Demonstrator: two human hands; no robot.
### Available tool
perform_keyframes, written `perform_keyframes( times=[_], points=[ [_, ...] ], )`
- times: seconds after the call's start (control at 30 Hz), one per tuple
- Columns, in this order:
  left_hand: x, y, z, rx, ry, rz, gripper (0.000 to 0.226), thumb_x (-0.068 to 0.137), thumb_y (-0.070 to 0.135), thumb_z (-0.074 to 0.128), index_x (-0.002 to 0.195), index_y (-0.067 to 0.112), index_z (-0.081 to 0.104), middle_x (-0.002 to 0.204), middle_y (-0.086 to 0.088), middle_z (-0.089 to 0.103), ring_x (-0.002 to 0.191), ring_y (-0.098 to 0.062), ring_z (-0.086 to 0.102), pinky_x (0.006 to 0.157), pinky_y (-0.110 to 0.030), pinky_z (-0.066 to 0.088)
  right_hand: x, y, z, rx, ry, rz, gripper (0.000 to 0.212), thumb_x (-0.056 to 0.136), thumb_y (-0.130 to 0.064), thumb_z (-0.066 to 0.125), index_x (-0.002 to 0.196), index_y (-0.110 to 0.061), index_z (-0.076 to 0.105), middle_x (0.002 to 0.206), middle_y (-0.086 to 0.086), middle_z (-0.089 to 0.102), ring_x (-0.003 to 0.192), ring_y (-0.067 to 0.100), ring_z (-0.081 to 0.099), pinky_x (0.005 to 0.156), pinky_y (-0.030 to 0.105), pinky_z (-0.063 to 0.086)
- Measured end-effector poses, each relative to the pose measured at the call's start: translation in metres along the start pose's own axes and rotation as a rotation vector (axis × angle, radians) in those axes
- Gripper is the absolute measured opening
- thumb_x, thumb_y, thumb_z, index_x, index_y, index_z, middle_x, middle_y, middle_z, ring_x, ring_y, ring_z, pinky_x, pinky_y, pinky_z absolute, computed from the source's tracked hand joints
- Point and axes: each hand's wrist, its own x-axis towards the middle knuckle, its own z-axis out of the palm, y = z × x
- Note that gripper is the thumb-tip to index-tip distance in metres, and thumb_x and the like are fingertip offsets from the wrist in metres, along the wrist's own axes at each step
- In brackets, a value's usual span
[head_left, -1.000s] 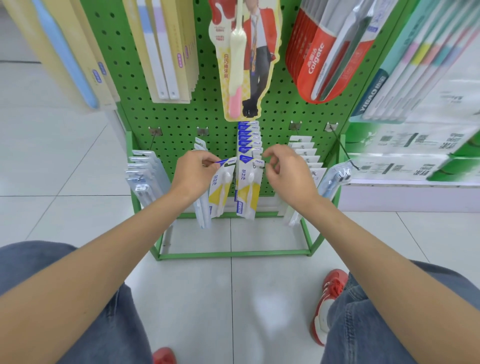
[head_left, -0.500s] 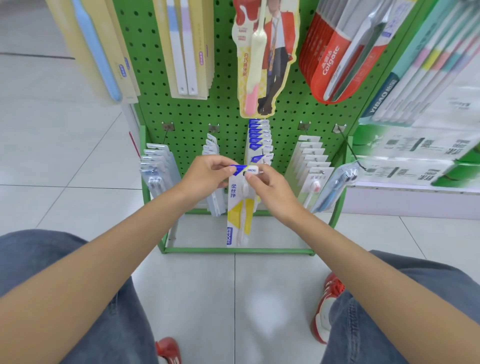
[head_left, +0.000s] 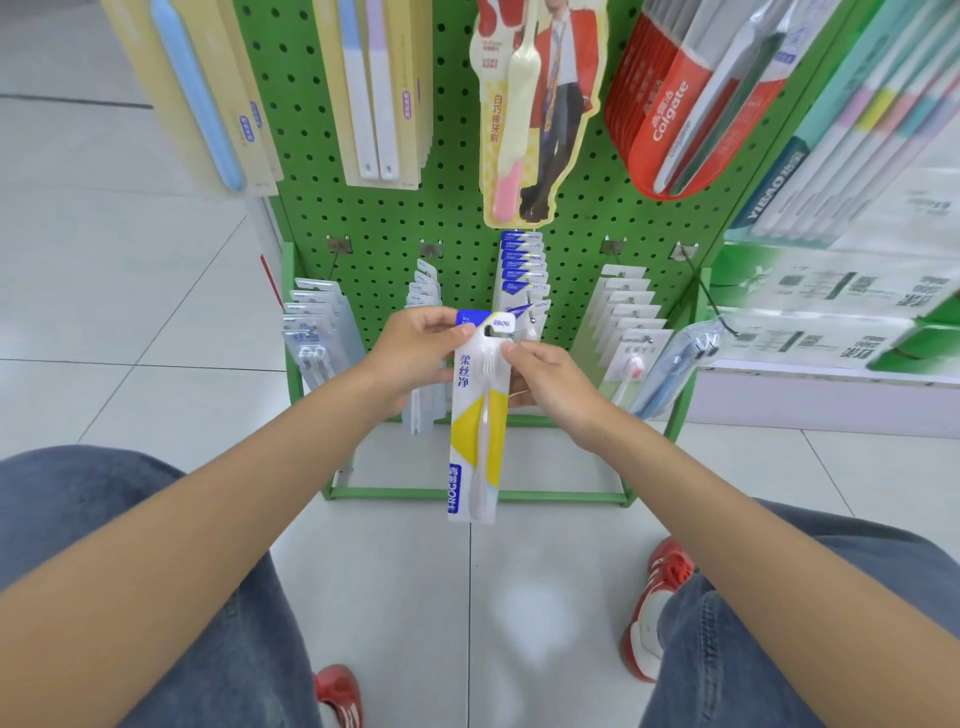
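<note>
We note glossy white floor tiles (head_left: 130, 312), open to the left of and in front of the green perforated metal rack (head_left: 395, 218); its base frame bounds the room below. Rows of carded packs hang close on either side of the centre row (head_left: 522, 270).

The toothbrush pack (head_left: 475, 426) is a long flat card in white, yellow and blue under a clear blister. It hangs upright just before that row. The left hand (head_left: 410, 358) pinches its blue top corner. The right hand (head_left: 550, 384) pinches its right edge beside the brush head. The lower end hangs free below both hands.
</note>
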Motion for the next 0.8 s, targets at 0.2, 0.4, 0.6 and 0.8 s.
perform_keyframes(
  times=[0.2,0.4,0.6,0.8],
  points=[
    [0.013,0.011,-0.017,-0.189,0.253,-0.054,0.013,0.098,0.013,0.058,0.111,0.01,0.061,0.114,-0.01,0.069,0.091,-0.019,0.067,0.083,-0.039,0.059,-0.005,0.01,0.004,-0.132,-0.253,0.134,0.018,0.101,-0.011,0.047,0.088,-0.005,0.059,0.08,0.011,0.057,0.066,0.015,0.054,0.066,0.021,0.052],
    [0.019,0.017,-0.031,-0.259,0.382,-0.051,0.018,0.097,0.013,0.06,0.115,0.011,0.062,0.116,-0.008,0.07,0.103,-0.02,0.069,0.09,-0.04,0.057,-0.01,0.03,0.007,-0.37,-0.445,0.191,0.032,0.089,0.007,0.05,0.117,-0.001,0.063,0.097,0.009,0.061,0.086,0.015,0.056,0.076,0.023,0.051],
    [0.019,0.02,-0.035,-0.254,0.408,-0.038,0.02,0.097,0.014,0.061,0.117,0.013,0.062,0.113,-0.006,0.071,0.098,-0.018,0.07,0.09,-0.039,0.057,-0.014,0.039,0.011,-0.402,-0.403,0.155,0.03,0.082,0.008,0.064,0.111,0.004,0.063,0.092,0.016,0.066,0.083,0.022,0.062,0.077,0.033,0.052],
    [0.01,0.029,-0.027,0.065,0.203,0.033,0.016,0.096,0.017,0.055,0.103,0.027,0.065,0.105,0.005,0.066,0.096,-0.012,0.06,0.102,-0.039,0.045,-0.022,0.037,0.018,-0.521,-0.287,0.018,0.04,0.081,0.005,0.064,0.107,-0.025,0.055,0.095,0.011,0.063,0.067,0.013,0.056,0.061,0.027,0.053]
  ],
)
